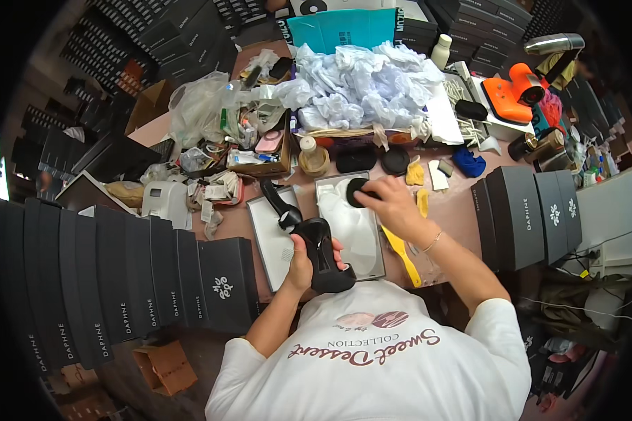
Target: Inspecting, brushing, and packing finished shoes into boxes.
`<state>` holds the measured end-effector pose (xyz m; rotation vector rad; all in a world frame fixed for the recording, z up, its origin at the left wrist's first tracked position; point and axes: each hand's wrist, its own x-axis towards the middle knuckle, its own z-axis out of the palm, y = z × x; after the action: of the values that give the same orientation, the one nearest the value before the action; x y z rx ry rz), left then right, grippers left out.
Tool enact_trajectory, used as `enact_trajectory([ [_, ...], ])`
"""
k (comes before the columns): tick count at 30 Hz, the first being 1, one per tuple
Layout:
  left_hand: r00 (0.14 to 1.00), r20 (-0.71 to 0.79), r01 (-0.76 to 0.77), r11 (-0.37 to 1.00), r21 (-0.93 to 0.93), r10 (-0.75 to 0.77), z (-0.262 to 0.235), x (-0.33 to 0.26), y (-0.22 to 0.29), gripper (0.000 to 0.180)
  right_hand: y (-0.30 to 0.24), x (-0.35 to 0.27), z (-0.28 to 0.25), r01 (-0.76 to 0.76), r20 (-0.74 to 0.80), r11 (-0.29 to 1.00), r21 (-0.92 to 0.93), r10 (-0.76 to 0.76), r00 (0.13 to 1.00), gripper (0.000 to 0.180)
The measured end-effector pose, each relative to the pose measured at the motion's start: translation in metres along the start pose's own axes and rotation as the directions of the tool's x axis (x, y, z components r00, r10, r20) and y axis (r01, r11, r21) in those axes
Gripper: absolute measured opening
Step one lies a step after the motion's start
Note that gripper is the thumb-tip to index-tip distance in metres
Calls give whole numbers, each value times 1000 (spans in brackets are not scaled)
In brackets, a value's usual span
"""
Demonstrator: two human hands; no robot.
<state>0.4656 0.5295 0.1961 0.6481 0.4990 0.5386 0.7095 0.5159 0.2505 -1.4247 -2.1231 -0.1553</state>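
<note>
The left hand (301,265) is wrapped around a glossy black shoe with a thick heel (321,254), thumb on its left side and fingertips showing on its right; the grip is closed on it, and the shoe is held up just in front of the person's white printed T-shirt (372,351). The right hand (399,205), farther off and to the right, has its fingers pinched on the right edge of a flat, round, matt black pad (356,191). That pad is over the far end of an open rectangular shoebox (377,231) lined with white tissue paper (358,242). Just left of the box, a second black shoe (281,205) lies over the far part of a shallow, pale grey tray-like box lid (270,245). To the right of the box, a long yellow tool (403,258) lies on the pinkish tabletop (456,210). Beyond the box stand a clear bottle of yellowish contents with a pale cap (314,158) and, to its right, a black oval item (356,160). A big heap of crumpled white wrapping (369,84) fills the far middle. Rows of dark grey shoeboxes (137,274) line the left side.
</note>
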Motion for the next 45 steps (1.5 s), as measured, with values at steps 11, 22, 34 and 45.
enact_trajectory([
  [11,995,-84,-50,999,-14,49,-5,12,4,92,-68,6,3,65,-187,928,367,5,982,40],
  [22,798,603,-597,-138,790,4,36,-3,47,47,6,-92,47,-632,203,262,729,800,565,34],
  [34,738,656,-674,228,702,160,43,-3,65,42,-62,-51,70,-325,724,-726,606,334,604,45],
  [45,765,-539,-451,890,-59,352,7,22,24,25,-75,-43,24,-540,538,-245,805,687,489,45],
])
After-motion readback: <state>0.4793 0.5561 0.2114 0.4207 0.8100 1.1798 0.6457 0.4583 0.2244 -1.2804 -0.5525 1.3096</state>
